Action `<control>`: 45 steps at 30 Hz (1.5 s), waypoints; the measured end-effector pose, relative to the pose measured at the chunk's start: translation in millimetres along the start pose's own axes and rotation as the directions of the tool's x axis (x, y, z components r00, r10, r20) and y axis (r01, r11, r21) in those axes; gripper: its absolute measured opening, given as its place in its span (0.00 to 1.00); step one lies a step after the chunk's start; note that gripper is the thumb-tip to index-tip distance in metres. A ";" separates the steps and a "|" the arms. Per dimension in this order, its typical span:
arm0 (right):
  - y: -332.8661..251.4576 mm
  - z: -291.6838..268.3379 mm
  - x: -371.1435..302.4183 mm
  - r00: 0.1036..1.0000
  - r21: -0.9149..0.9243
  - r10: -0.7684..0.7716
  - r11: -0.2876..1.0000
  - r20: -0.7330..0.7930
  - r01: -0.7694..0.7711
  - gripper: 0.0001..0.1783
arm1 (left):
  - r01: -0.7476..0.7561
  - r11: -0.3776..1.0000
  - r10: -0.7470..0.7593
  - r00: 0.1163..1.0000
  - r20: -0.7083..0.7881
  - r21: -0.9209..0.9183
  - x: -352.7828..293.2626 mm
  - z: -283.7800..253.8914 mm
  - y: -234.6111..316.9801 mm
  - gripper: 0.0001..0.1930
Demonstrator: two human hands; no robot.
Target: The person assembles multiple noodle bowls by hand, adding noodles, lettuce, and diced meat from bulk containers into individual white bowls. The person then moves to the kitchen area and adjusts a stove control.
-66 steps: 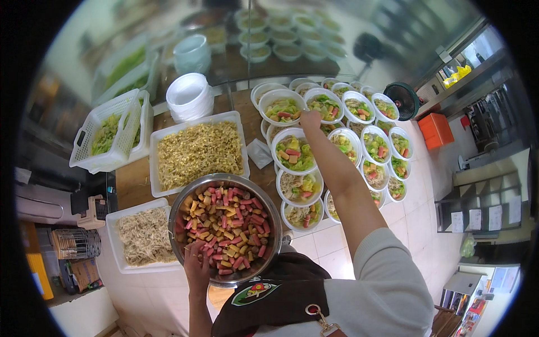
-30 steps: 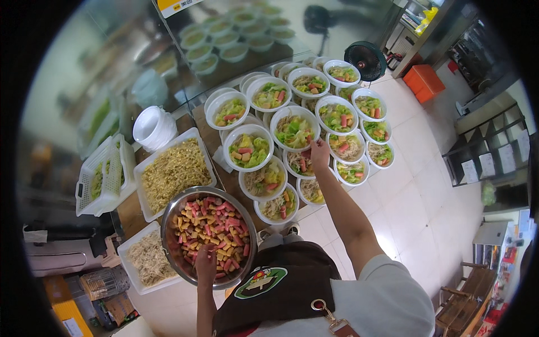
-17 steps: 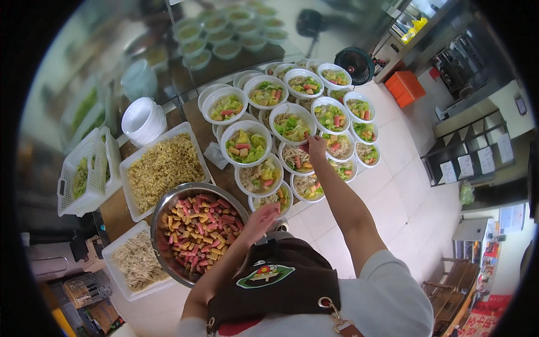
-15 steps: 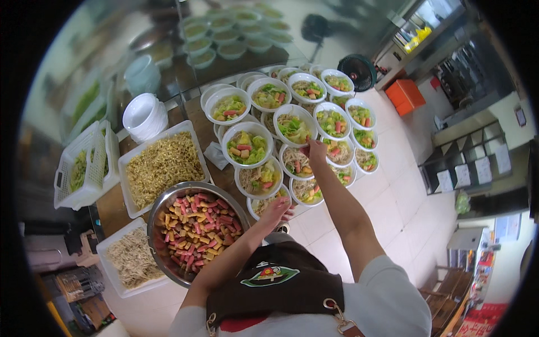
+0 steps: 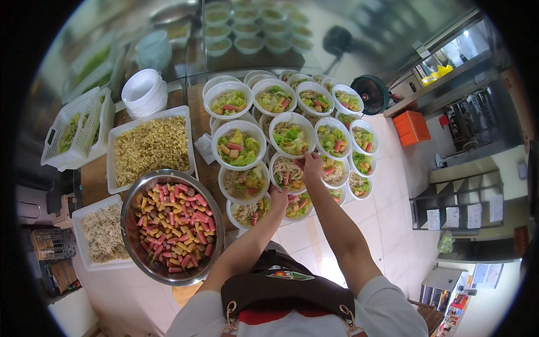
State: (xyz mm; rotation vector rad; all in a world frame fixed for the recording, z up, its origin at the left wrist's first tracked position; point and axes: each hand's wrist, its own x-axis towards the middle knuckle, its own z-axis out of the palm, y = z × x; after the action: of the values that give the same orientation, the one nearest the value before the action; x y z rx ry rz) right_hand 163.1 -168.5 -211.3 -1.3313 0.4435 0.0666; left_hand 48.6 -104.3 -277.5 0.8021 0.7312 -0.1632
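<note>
My right hand [image 5: 313, 167] is closed, its fingertips pinched at the near rim of a white bowl [image 5: 292, 135] of lettuce and shredded food. What the fingers hold, if anything, is hidden. Just left and nearer, my left hand [image 5: 279, 199] is closed at the near edge of another bowl [image 5: 287, 170], which has pale shreds and a pink sausage piece in it; its grip is too small to make out. Both bowls belong to a stacked group with greens and sausage pieces. At the left, a steel basin [image 5: 130, 247] holds cut pink and tan sausage pieces [image 5: 177, 227].
Left of the bowls are a tray of yellowish chopped food [image 5: 151, 149], a tray of pale shreds [image 5: 104, 236], stacked empty bowls [image 5: 145, 92] and a white basket [image 5: 62, 140] with greens. A fan [image 5: 370, 94] and an orange bin [image 5: 411, 127] stand beyond the bowls, at right.
My left hand has moved forward and right, from beside the basin to the bowls near my right hand. My right hand stays by the same bowl rim. The whole view has shifted slightly.
</note>
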 end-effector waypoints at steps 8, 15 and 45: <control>-1.3 -2.4 2.8 0.998 0.033 0.013 0.999 0.053 -0.015 0.08 | 0.017 1.000 -0.017 0.999 0.036 -0.004 -6.2 -4.6 -2.3 0.16; -5.2 -5.4 -3.7 0.985 -0.050 0.101 0.994 0.143 -0.095 0.11 | 0.034 0.999 -0.036 0.998 0.054 0.029 -6.0 -7.5 5.4 0.19; 253.7 -555.7 -433.8 0.350 0.403 0.629 0.743 -0.695 -0.535 0.09 | -0.729 -0.472 0.221 0.446 0.867 0.496 -76.8 82.5 119.2 0.18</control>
State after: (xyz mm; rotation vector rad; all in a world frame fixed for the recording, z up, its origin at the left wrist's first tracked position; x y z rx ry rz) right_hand -461.2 -543.8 -386.8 -0.9518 1.7154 0.0278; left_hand 82.7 -89.5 -117.7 2.5651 -0.6282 0.1952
